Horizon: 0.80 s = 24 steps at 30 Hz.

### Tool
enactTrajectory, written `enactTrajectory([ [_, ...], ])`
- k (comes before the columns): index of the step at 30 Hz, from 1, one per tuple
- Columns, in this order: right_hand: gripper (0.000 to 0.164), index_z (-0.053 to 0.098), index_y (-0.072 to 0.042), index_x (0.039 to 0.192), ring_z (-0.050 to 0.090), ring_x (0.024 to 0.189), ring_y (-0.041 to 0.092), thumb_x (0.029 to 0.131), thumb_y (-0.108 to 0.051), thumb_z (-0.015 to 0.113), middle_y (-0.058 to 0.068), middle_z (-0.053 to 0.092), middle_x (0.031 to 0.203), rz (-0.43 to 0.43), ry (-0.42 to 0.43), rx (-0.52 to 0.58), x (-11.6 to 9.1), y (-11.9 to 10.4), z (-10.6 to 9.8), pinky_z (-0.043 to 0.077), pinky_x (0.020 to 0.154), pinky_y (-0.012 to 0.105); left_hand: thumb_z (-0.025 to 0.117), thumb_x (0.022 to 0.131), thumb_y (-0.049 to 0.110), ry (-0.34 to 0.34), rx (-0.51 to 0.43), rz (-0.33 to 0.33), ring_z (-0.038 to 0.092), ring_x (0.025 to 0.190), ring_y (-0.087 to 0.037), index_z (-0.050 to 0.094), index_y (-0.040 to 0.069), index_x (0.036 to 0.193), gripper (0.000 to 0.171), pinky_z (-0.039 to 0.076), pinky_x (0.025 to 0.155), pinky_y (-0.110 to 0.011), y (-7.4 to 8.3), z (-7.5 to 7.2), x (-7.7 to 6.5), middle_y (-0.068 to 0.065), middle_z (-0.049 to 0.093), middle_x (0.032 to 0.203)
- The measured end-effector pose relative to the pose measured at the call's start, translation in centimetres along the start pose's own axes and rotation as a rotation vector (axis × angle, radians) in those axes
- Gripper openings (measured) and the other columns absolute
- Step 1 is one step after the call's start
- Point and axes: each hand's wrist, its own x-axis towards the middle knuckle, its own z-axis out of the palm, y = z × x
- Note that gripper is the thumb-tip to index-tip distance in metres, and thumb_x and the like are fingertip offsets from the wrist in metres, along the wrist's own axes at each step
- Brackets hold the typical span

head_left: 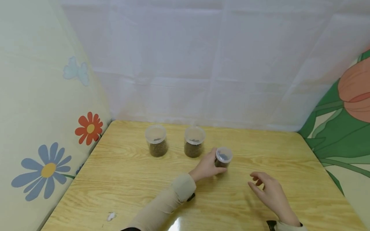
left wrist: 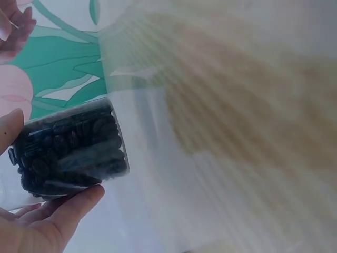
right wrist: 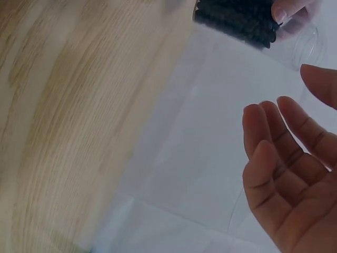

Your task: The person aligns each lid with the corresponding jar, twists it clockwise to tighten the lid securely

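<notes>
My left hand [head_left: 206, 166] grips a small clear jar [head_left: 224, 157] round its side, with the thumb and fingers on opposite walls. Dark bean-like pieces [left wrist: 68, 150] fill much of this jar in the left wrist view. Whether its base touches the table cannot be told. My right hand [head_left: 270, 192] is to the right of that jar, fingers loosely bent and apart, holding nothing; its palm [right wrist: 305, 211] shows in the right wrist view. Farther back on the table, two more clear jars, a left one [head_left: 157, 147] and a middle one [head_left: 193, 149], stand upright with dark contents.
The wood-grain table [head_left: 130, 179] ends at a pale hanging cloth [head_left: 188, 64] behind the jars. Flower-printed panels border the left and right sides. A small white mark [head_left: 111, 216] lies near the table's front left.
</notes>
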Motion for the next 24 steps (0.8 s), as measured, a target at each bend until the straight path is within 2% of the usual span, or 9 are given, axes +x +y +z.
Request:
enactTrajectory([
  [9,0.022,0.065,0.0,0.095,0.056,0.064,0.016,0.075,-0.006,0.073,0.006,0.063,0.083,0.005,0.034,-0.017,-0.4,1.0,0.0,0.04,0.048,0.023,0.073,0.077,0.034,0.02,0.03,-0.005,0.052,0.109,-0.015,0.036,0.008,0.13,0.069,0.045,0.087,-0.027,0.4,1.3,2.7,-0.006,0.053,0.12],
  [17,0.021,0.065,0.0,0.093,0.056,0.064,0.016,0.075,-0.006,0.072,0.007,0.064,0.084,0.009,0.041,-0.025,-0.6,1.3,-0.1,0.041,0.048,0.022,0.073,0.077,0.033,0.086,-0.003,-0.024,0.052,0.109,-0.015,0.036,0.01,0.129,0.069,0.046,0.086,-0.029,0.6,2.8,5.2,-0.003,0.052,0.119],
  [24,0.02,0.065,-0.001,0.094,0.056,0.064,0.016,0.076,-0.006,0.072,0.008,0.064,0.086,0.021,0.032,-0.024,-0.9,1.5,-0.1,0.04,0.048,0.022,0.074,0.076,0.032,0.128,0.044,-0.053,0.054,0.106,-0.018,0.038,0.009,0.126,0.067,0.047,0.083,-0.03,0.9,3.6,7.2,-0.007,0.054,0.117],
])
